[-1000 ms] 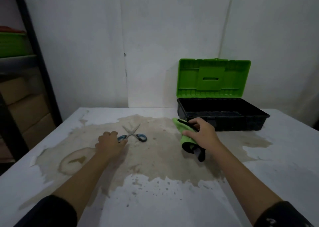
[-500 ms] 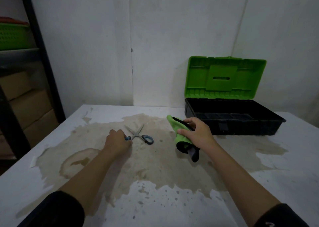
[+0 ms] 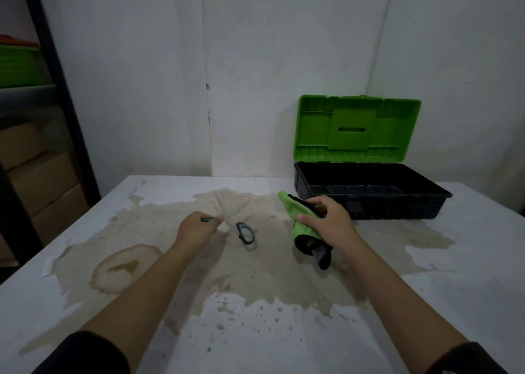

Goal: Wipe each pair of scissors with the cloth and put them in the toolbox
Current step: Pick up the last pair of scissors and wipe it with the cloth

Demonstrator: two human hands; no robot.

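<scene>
Centre frame, on the table [image 3: 284, 345]: the left hand [image 3: 196, 230] is curled round one handle of the scissors [image 3: 245, 231]. The other handle loop, grey-blue, hangs free just right of the knuckles, with a shadow under it. The blades are smeared by blur and their spread cannot be read. The right hand [image 3: 331, 223] grips the cloth [image 3: 301, 220], fingers and thumb wrapped round its middle. The green upper tip pokes toward the toolbox [image 3: 369, 206] and the dark lower end droops toward the table; contact cannot be told. Hands are apart, with a strip of bare table between them. The toolbox sits upper right, against the far table edge by the wall. Its black base is open and the green lid [image 3: 356, 129] stands upright behind it. The near-left corner of the base is just behind the right hand's fingers. The interior is dark and its contents unreadable. A brown stain [image 3: 170, 260] covers mid-table under both hands; white surface shows toward the lower frame and to the right of the toolbox. The table's left edge runs diagonally from lower left to upper centre. Beyond it, at far left, are a dark shelf [image 3: 65, 89] post, a green basket [image 3: 17, 66] and cardboard boxes [image 3: 42, 180]. Dark sleeves sit at both lower corners.
</scene>
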